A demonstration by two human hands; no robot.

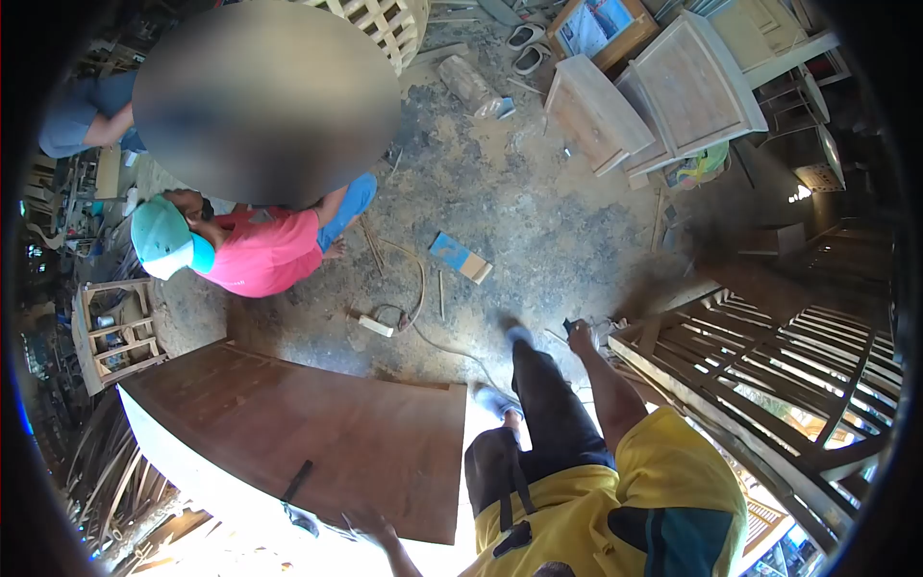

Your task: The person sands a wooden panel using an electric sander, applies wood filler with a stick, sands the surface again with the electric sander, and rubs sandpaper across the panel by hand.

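My left hand [371,527] is at the near edge of a large reddish-brown wooden panel [327,423], its fingers stretched out. Just left of it, a dark strap-like piece [298,479] lies over the panel's edge; its kind is hard to tell. On the other side, my right hand [581,338] hangs beside my leg, fingers closed round a small black object [569,325] too small to name. That hand is close to the corner of a slatted wooden frame [740,365].
A person in a pink shirt [264,252] crouches at left; another person's arm [111,127] shows behind. A cable [421,288] with a white socket block [376,326] crosses the floor near a blue-and-tan box [461,257]. Wooden furniture pieces [598,111] stand upper right. A blurred oval hides the upper left.
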